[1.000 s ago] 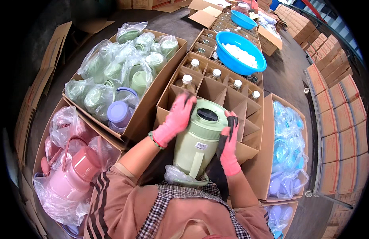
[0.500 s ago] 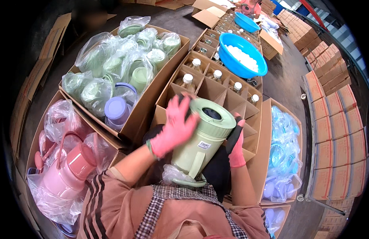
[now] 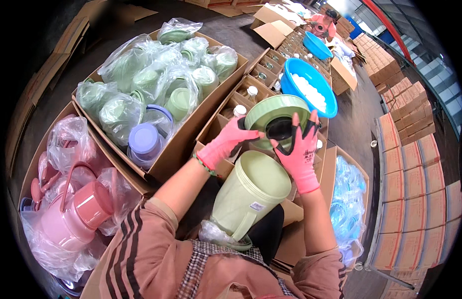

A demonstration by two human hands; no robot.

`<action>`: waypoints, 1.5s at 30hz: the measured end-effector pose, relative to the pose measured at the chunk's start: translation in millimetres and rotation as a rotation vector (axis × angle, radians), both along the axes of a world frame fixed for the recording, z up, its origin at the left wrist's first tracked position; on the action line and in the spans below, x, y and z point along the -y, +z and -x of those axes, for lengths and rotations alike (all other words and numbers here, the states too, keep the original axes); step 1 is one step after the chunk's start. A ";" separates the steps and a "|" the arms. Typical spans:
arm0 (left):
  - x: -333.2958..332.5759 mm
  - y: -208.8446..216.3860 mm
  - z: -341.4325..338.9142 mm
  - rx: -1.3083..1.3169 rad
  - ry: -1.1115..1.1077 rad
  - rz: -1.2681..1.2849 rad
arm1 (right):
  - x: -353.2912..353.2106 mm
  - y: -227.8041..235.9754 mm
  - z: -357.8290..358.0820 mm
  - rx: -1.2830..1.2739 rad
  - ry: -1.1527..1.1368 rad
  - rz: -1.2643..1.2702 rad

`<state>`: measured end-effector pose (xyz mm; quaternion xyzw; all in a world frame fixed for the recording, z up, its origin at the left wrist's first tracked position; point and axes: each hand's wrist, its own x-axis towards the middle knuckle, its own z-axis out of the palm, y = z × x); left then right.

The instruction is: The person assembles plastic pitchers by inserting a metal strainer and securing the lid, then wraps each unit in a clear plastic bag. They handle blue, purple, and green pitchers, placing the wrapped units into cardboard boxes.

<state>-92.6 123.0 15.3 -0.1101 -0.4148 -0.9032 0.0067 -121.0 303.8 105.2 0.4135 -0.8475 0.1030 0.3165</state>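
Observation:
Both my hands wear pink gloves with dark fingertips. Between them, a round green jug lid (image 3: 257,117) with a dark round centre is held tilted above the jug. My left hand (image 3: 230,143) grips its left edge, thumb pressed on the near side. Across the right side of the lid lie the fingers of my right hand (image 3: 301,158), its thumb at the near rim. The pale green jug body (image 3: 231,192) stands tilted at my lap, its wide mouth uncovered and its handle toward me. Crumpled clear plastic (image 3: 213,233) bunches around its lower end.
A divided carton (image 3: 218,122) with white-capped glass bottles lies ahead. Left are cartons of bagged green jugs (image 3: 122,117) and pink jugs (image 3: 74,217). A blue basin (image 3: 290,74) holds white caps. Blue bagged items (image 3: 346,192) and stacked cartons (image 3: 415,199) stand right; a person (image 3: 323,25) sits far off.
The lid has come off the green jug and is now raised away from me and tilted. My hands moved up with it, and the jug's mouth now shows.

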 end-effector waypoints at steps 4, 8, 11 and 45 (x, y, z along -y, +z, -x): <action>-16.0 -29.4 -9.4 0.169 0.008 -0.492 | 19.1 4.2 14.9 -0.040 0.171 -0.434; -26.8 -30.6 -2.6 0.270 0.104 -0.526 | 33.3 -12.6 38.9 0.446 0.006 -0.522; -19.6 -48.5 6.7 0.302 0.337 -0.463 | 53.8 -50.2 62.5 1.197 -0.256 -0.003; 61.7 -98.0 16.4 0.179 0.513 -0.785 | 102.9 5.7 119.4 0.608 -0.140 -0.371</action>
